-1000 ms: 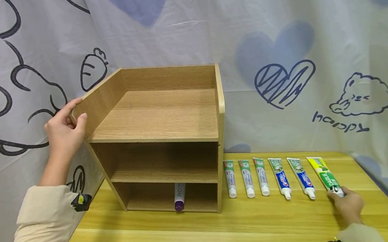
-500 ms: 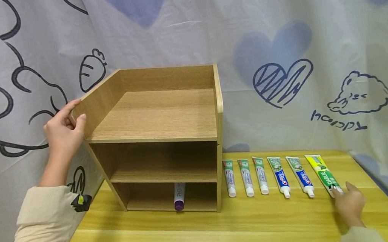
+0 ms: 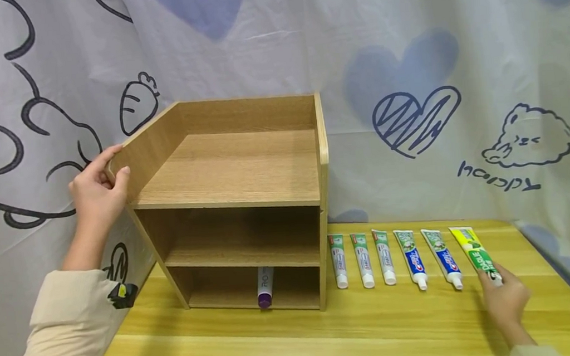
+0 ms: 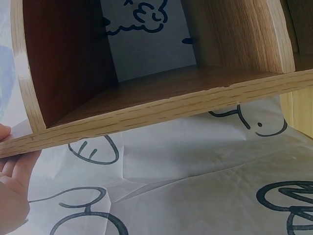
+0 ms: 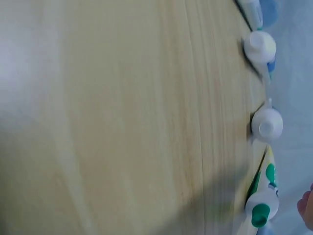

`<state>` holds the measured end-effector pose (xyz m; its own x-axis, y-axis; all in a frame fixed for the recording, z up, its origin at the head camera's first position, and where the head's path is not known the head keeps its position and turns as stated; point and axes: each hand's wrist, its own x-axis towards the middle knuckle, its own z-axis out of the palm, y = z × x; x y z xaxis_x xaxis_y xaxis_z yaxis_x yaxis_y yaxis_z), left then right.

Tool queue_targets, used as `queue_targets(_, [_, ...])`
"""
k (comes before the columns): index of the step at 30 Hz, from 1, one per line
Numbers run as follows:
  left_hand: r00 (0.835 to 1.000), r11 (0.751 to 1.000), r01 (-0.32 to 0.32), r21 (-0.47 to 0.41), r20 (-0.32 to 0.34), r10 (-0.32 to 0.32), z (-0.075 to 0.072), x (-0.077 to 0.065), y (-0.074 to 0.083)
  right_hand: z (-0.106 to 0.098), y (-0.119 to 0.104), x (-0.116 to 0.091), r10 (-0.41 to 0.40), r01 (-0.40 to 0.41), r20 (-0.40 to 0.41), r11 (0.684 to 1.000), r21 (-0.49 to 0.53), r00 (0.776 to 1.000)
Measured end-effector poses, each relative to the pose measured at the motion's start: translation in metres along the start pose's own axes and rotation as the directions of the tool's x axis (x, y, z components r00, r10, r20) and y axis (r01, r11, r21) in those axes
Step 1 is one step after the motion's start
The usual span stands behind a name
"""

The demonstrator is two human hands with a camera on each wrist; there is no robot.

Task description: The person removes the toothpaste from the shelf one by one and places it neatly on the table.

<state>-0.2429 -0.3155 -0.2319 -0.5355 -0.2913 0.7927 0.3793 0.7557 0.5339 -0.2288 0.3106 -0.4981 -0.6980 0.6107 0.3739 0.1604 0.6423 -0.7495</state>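
My left hand [image 3: 96, 193] grips the upper front edge of the left side panel of a wooden desktop shelf [image 3: 234, 168]. In the left wrist view, the fingers lie under that panel's edge. My right hand [image 3: 506, 294] is at the cap end of a green and yellow toothpaste tube [image 3: 475, 252] at the far right of a row. The right wrist view shows the tube's green cap [image 5: 260, 214], with the fingertips [image 5: 305, 208] just apart from it. The hand covers the cap in the head view. Most of the right hand is outside the right wrist view.
Two blue and green toothpaste tubes [image 3: 414, 260] and several grey and green ones [image 3: 362, 261] lie in the row, caps toward me. A purple-capped white tube [image 3: 265, 287] sits in the shelf's bottom compartment. A printed curtain [image 3: 405, 51] hangs behind the wooden table [image 3: 278, 346].
My right hand has shifted slightly about the cap end of the green and yellow tube, its fingers lifting and then reaching forward again. The left hand keeps its grip on the shelf.
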Motion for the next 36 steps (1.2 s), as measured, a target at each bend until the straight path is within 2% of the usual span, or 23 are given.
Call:
queue_targets(6, [1.000,1.000,-0.007,-0.002,0.002,0.007,0.001,-0.002,-0.002,-0.002,-0.003,-0.008,-0.014,0.015,-0.041,1.000,0.021,0.999])
queue_targets(11, [1.000,1.000,-0.004,-0.002,0.004,0.004,0.000,-0.002,0.000,-0.002,-0.007,-0.017,-0.068,0.068,-0.019,0.997,0.020,0.998])
queue_targets(16, [1.000,1.000,0.004,-0.004,0.002,-0.004,-0.001,-0.002,0.001,-0.003,-0.013,-0.024,-0.141,0.141,-0.027,0.990,0.011,0.990])
queue_targets(20, [1.000,1.000,0.009,-0.011,0.002,-0.009,-0.001,-0.002,0.002,-0.004,-0.016,-0.027,-0.169,0.170,-0.037,0.985,0.011,0.985])
queue_targets(26, [1.000,1.000,0.016,-0.003,0.005,-0.016,-0.001,-0.002,0.002,-0.006,-0.023,-0.035,-0.163,0.165,-0.029,0.984,0.064,0.986])
queue_targets(36, [1.000,1.000,0.026,-0.002,0.010,-0.026,-0.002,-0.001,0.002,-0.003,-0.040,-0.055,-0.208,0.209,-0.024,0.966,0.154,0.978])
